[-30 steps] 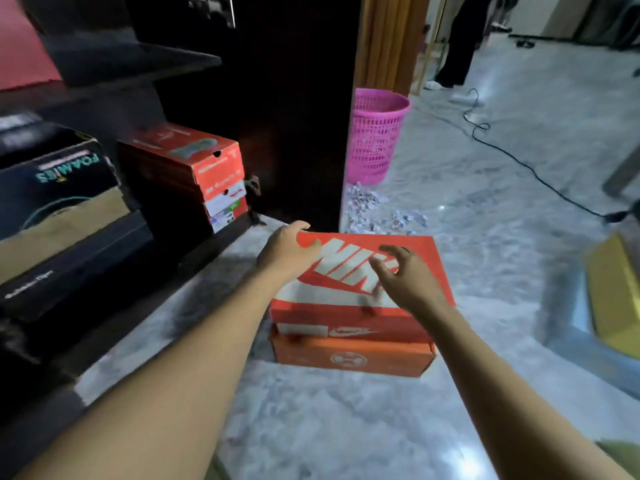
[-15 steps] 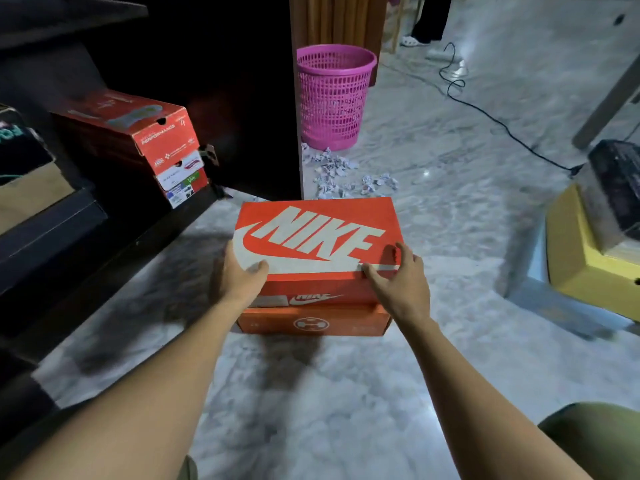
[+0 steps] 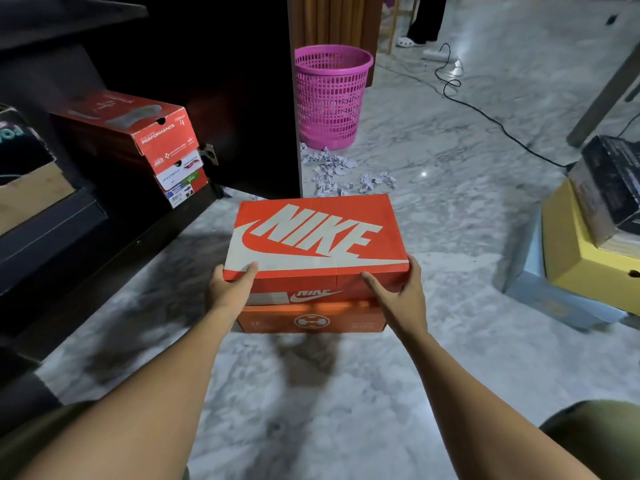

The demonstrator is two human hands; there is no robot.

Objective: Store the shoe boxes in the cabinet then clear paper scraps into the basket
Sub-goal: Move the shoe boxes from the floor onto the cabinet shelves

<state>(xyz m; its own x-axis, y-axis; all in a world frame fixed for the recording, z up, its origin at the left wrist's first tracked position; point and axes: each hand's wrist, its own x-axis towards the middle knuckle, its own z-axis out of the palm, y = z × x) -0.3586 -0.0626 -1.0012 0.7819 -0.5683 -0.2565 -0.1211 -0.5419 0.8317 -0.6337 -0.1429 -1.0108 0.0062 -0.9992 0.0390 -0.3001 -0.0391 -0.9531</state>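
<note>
scanning from the left, i see the dark cabinet (image 3: 114,261) standing open, with a stack of red shoe boxes (image 3: 145,140) on its lower shelf and room in front of them. my left hand (image 3: 230,289) grips the near left corner of the nike box (image 3: 315,237), thumb laid on the lid and fingers wrapped down the side, so the lid is pinned along with the body. that box is out on the floor just in front of the cabinet, on top of a plainer orange box (image 3: 311,322); whether it has lifted clear i cannot tell. behind it the pink basket (image 3: 330,95) stands by the cabinet's end panel, the paper scraps (image 3: 343,174) strewn at its foot, handy for scooping in later. my right hand (image 3: 401,292) mirrors the left on the near right corner, thumb on the front face, fingers curled round the side. holding both ends should keep it level for the swing left. far right, a yellow box (image 3: 585,265) carries a dark box (image 3: 613,181).
</note>
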